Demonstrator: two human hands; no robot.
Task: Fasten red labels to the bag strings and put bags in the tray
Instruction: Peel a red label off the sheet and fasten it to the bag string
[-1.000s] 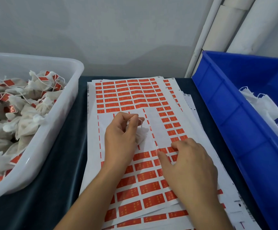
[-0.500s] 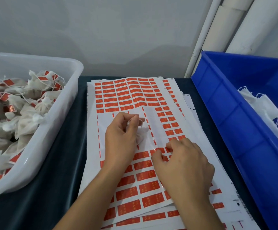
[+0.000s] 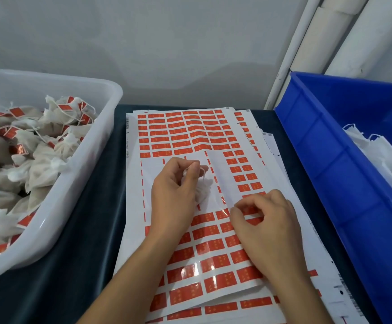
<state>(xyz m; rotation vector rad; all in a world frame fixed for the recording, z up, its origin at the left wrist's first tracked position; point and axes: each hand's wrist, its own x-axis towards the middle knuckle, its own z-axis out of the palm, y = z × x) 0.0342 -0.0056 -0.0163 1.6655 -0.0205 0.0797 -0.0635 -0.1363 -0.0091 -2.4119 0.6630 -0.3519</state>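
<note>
Meanwhile left hand [image 3: 174,195] grips a white bag [image 3: 203,189] (string included); right hand [image 3: 264,220] pinches at the label sheet [image 3: 213,253].

Two hands [image 3: 174,192], one white tray [image 3: 78,183], one blue bin [image 3: 330,164].

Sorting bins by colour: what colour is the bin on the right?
Blue bin, solid colour, seen clearly in the head view.

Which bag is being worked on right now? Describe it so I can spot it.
Start at the label sheet between the white tray and the blue bin. On its bare middle patch, the left hand pinches a small white bag, the only bag outside either container.
</note>
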